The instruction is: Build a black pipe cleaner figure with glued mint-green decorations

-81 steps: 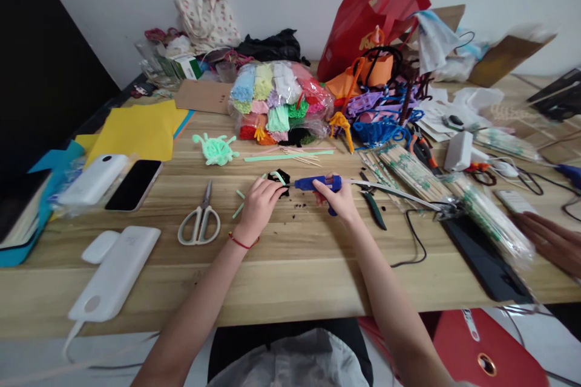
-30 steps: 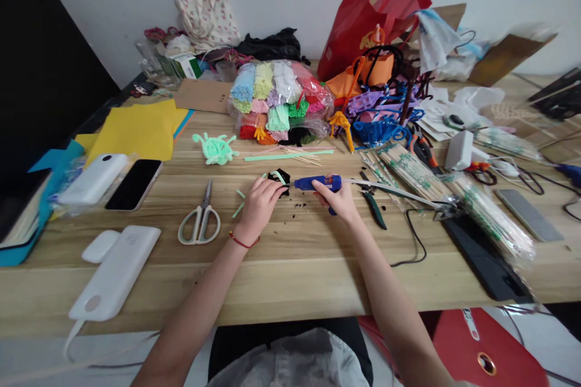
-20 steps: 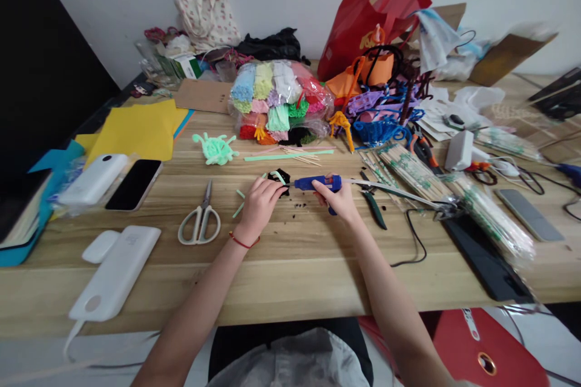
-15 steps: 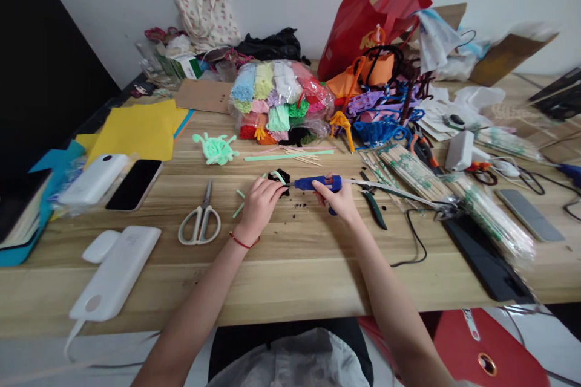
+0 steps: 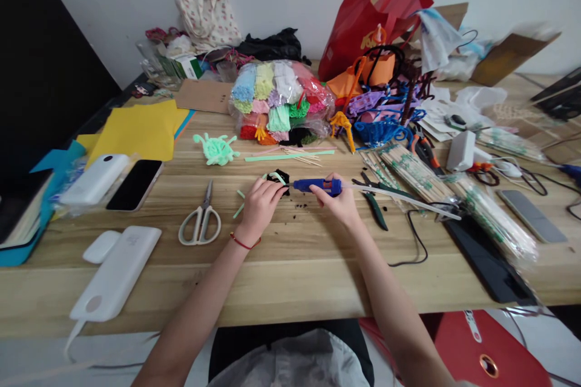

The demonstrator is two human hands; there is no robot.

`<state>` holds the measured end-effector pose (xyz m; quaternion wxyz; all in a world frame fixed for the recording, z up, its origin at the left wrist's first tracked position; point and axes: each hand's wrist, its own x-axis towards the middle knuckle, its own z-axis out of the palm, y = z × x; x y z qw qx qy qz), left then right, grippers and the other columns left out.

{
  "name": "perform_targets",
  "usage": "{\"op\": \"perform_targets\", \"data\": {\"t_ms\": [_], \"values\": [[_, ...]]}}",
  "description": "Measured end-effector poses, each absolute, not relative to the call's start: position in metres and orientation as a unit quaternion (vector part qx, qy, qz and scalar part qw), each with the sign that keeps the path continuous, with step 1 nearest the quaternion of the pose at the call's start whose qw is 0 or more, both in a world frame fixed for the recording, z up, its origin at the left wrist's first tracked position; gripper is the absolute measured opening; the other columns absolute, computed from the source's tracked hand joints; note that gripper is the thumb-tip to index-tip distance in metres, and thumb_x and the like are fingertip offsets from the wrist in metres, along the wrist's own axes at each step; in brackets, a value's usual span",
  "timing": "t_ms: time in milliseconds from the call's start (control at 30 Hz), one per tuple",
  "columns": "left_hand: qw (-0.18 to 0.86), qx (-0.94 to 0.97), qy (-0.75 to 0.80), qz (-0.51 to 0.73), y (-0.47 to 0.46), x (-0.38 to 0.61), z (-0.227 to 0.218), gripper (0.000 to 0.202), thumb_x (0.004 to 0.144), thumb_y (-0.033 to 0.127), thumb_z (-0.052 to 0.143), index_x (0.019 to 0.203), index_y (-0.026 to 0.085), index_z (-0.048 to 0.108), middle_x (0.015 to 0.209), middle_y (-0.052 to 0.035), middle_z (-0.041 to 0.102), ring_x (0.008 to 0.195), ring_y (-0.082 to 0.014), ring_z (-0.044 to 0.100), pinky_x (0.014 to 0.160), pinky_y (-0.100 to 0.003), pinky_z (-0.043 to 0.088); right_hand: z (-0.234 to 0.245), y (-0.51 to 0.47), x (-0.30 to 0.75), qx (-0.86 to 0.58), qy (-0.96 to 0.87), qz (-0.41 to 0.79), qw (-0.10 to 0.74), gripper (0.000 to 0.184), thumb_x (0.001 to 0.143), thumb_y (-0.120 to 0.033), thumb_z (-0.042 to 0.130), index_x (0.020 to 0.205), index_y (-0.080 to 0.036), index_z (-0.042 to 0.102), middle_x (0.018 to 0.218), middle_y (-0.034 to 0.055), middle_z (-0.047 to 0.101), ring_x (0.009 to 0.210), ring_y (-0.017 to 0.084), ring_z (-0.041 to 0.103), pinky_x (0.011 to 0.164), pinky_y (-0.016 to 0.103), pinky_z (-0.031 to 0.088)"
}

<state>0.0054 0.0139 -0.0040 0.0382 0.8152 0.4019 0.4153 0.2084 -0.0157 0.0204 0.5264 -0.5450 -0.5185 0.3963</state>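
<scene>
Materials: table [image 5: 281, 281] is light wood grain, smooth. Glue gun [image 5: 305, 185] is hard blue plastic, tapered at the nozzle end; a long translucent glue stick [image 5: 438, 210] trails out of its back to the right. Black piece [image 5: 284, 175] is dark and compact, pale green strip [image 5: 278, 176] bent across it; texture too small to read. Mint-green fuzzy shape [image 5: 218, 150] is loopy and soft-looking. Behind it, a clear bag [image 5: 279, 97] of multicolour fuzzy bundles, film crinkled and shiny. Scissors [image 5: 204, 208] have pale rounded loops and metal blades, lying flat. Pliers [image 5: 376, 211] have curved dark green handles.

Delta vs 2.7 s ago: the other person's hand at far right is gone, grey phone [image 5: 531, 214] now fully exposed. Right hand [image 5: 339, 202] sits a bit differently on the gun: thumb slid lower, more of the blue body showing. Stick's far end reads further right. Left hand [image 5: 262, 202] basically unchanged.

Work state: black piece is on the table just beyond the left fingertips, partly covered by them. Left fingers are bunched narrow, right up by the nozzle; can't tell what they pinch. Right hand is wrapped round the glue gun, body roughly level, nozzle pointing left at the black piece. Can't tell if the tip touches it. Black crumbs [image 5: 297, 216] scattered just below the gun.
</scene>
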Motion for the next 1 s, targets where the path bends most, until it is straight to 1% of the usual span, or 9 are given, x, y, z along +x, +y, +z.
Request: {"op": "perform_targets", "data": {"t_ms": [167,300,433,533,633,700,800,933,1000], "values": [[0.033,0.815,0.401,0.417,0.014,0.006,-0.004,0.013,0.09,0.027,0.056,0.091,0.018,0.065,0.084,-0.0053,0.069,0.082,-0.0195,0.058,0.075,-0.035,0.048,0.016,-0.017,0.209,-0.563,-0.554,0.32,0.523,0.039,0.067,-0.047,0.076,0.073,-0.022,0.046,0.055,-0.0065,0.05,0.048,0.01,0.044,0.048,0.023,0.034],[0.027,0.815,0.399,0.42,0.015,0.006,-0.004,0.012,0.089,0.026,0.057,0.09,0.018,0.065,0.084,-0.0053,0.069,0.081,-0.0193,0.058,0.074,-0.034,0.048,0.019,-0.018,0.211,-0.581,-0.604,0.24,0.49,0.039,0.066,-0.048,0.076,0.069,-0.021,0.048,0.059,-0.0043,0.051,0.054,0.012,0.046,0.054,0.025,0.036],[0.029,0.815,0.4,0.418,0.015,0.005,-0.005,0.012,0.089,0.027,0.057,0.09,0.017,0.065,0.084,-0.0054,0.069,0.081,-0.0194,0.057,0.074,-0.035,0.048,0.022,-0.02,0.211,-0.585,-0.636,0.185,0.467,0.038,0.068,-0.051,0.074,0.069,-0.022,0.048,0.06,-0.0017,0.057,0.056,0.014,0.052,0.056,0.026,0.038],[0.038,0.813,0.402,0.42,0.015,0.006,-0.005,0.013,0.09,0.027,0.056,0.091,0.018,0.065,0.084,-0.0053,0.069,0.082,-0.0193,0.058,0.075,-0.035,0.048,0.02,-0.024,0.213,-0.577,-0.662,0.155,0.453,0.035,0.068,-0.05,0.074,0.074,-0.023,0.053,0.068,0.0022,0.065,0.06,0.018,0.058,0.058,0.029,0.042],[0.038,0.813,0.403,0.418,0.015,0.006,-0.005,0.013,0.09,0.028,0.055,0.091,0.019,0.065,0.084,-0.0051,0.069,0.082,-0.0193,0.058,0.075,-0.035,0.048,0.015,-0.026,0.216,-0.55,-0.698,0.131,0.44,0.032,0.065,-0.047,0.077,0.079,-0.025,0.058,0.075,0.0063,0.071,0.067,0.022,0.064,0.064,0.033,0.047],[0.038,0.812,0.404,0.419,0.015,0.006,-0.005,0.014,0.09,0.028,0.056,0.091,0.019,0.065,0.084,-0.0051,0.069,0.081,-0.0192,0.058,0.075,-0.035,0.048,0.011,-0.027,0.219,-0.54,-0.709,0.117,0.439,0.032,0.063,-0.045,0.078,0.079,-0.026,0.059,0.077,0.0073,0.072,0.069,0.024,0.066,0.066,0.035,0.048],[0.044,0.808,0.408,0.422,0.015,0.006,-0.006,0.014,0.09,0.029,0.056,0.091,0.019,0.065,0.084,-0.0052,0.069,0.082,-0.0194,0.059,0.075,-0.036,0.048,0.007,-0.027,0.22,-0.551,-0.695,0.111,0.447,0.033,0.062,-0.045,0.078,0.08,-0.026,0.059,0.078,0.0076,0.073,0.069,0.025,0.066,0.066,0.036,0.049],[0.055,0.803,0.409,0.43,0.015,0.006,-0.006,0.014,0.089,0.03,0.057,0.094,0.019,0.065,0.086,-0.0053,0.069,0.084,-0.0195,0.059,0.077,-0.036,0.049,0.009,-0.03,0.216,-0.57,-0.653,0.132,0.48,0.034,0.063,-0.047,0.078,0.082,-0.026,0.059,0.082,0.0075,0.073,0.071,0.024,0.067,0.066,0.035,0.05],[0.055,0.801,0.41,0.433,0.015,0.006,-0.007,0.014,0.088,0.029,0.058,0.095,0.019,0.064,0.087,-0.0054,0.07,0.084,-0.0196,0.059,0.077,-0.035,0.049,0.013,-0.03,0.213,-0.579,-0.63,0.144,0.498,0.034,0.063,-0.047,0.078,0.079,-0.025,0.058,0.079,0.0061,0.072,0.068,0.023,0.066,0.063,0.034,0.049]]}}
